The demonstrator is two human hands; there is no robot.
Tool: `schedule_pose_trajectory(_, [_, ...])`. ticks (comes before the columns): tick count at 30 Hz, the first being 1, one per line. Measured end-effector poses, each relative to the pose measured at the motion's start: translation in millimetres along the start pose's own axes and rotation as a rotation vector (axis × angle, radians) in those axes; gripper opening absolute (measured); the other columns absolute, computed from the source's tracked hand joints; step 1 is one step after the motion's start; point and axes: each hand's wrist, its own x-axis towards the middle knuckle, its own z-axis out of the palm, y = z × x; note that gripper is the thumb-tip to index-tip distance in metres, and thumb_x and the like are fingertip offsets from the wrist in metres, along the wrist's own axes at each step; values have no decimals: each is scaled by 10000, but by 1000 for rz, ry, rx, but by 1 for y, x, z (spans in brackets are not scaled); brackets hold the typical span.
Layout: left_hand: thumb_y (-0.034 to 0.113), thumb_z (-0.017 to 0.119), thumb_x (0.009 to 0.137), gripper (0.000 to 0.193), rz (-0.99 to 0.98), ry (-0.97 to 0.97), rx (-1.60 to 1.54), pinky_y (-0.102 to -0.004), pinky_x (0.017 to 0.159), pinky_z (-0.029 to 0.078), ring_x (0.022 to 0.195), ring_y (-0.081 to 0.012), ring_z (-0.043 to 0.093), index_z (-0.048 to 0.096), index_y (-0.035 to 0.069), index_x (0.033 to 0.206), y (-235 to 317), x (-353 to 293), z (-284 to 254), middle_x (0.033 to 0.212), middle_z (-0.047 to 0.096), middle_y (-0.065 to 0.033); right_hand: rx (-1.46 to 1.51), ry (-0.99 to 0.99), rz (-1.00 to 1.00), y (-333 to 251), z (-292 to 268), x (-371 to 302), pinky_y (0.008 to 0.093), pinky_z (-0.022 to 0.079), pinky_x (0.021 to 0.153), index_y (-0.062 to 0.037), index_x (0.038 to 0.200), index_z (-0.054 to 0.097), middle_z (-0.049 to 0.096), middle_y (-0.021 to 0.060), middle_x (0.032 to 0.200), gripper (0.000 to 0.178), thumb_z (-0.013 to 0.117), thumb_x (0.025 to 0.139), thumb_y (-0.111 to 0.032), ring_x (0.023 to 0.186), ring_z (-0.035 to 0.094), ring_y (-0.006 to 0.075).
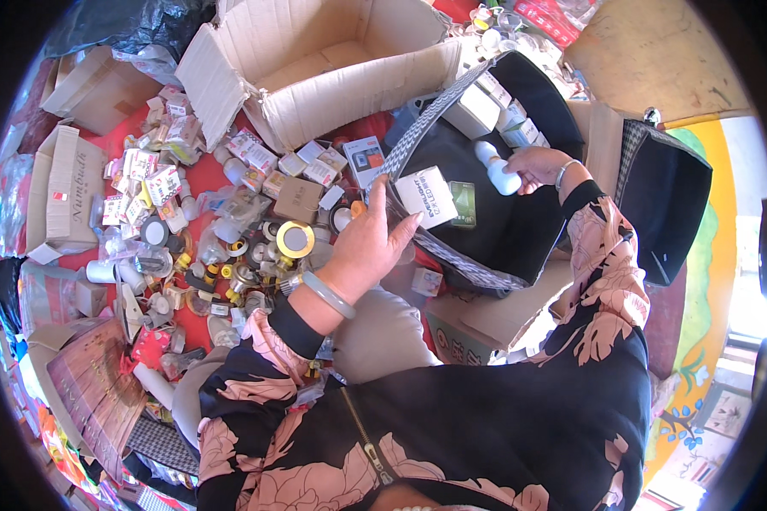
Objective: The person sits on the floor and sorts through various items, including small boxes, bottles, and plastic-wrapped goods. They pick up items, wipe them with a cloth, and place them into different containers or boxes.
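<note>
- White bulb [498, 175] pinched in the right hand [535, 169], hanging over the black bin [533, 234]
- left hand [373, 243] at the bin's edge, thumb and index apart, can't tell if it's gripping
- white box [426, 197] below the bulb, fwiw

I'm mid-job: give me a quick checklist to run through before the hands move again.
1. White bulb in the right hand: ok, held in the fingers.
2. Bulb clear of the black bin's inner surfaces: cannot tell from this angle.
3. Left hand at the bin's patterned rim: ok.
4. Left hand's grip firm: cannot tell.
5. Bin free of contents: not ok, a white carton and a green pack are inside.
6. Area left of the bin uncluttered: not ok, a yellow-rimmed round fitting lies among many loose pieces.
</note>
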Motion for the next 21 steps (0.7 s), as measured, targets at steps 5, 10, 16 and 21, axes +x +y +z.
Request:
schedule_pose_trajectory(5, [402, 545, 882, 727, 65, 59, 117, -409, 569, 463, 653, -361, 606, 218, -53, 1344, -10, 1, 7, 733, 612, -191, -683, 297, -323, -26, 30, 20, 273, 488, 530, -61, 1160, 564, 639, 88, 826, 501, 698, 702, -212, 614, 603, 156])
schedule_pose_trajectory(10, [400, 546, 882, 702, 62, 58, 83, -411, 565, 462, 645, -360, 606, 235, -38, 1335, -9, 1, 8, 716, 613, -183, -828, 655, -513, -24, 51, 71, 375, 438, 905, -82, 1253, 480, 606, 204, 1063, 640, 702, 694, -303, 1000, 587, 331])
schedule_pose_trajectory(16, [386, 559, 877, 691, 58, 44, 77, -403, 568, 467, 657, -358, 617, 240, -24, 1334, -12, 3, 11, 713, 623, -170, -748, 357, -606, -65, 137, 3, 402, 450, 897, -69, 1305, 419, 562, 237, 1124, 737, 687, 729, -442, 1028, 567, 371])
schedule_pose_trajectory(21, [392, 560, 876, 701, 61, 60, 95, -402, 576, 472, 675, -358, 624, 240, -33, 1332, -12, 3, 9, 733, 630, -179, -1053, 501, -318, -78, 188, -12, 387, 468, 879, -160, 1329, 403, 469, 229, 1210, 779, 710, 673, -450, 1093, 536, 355])
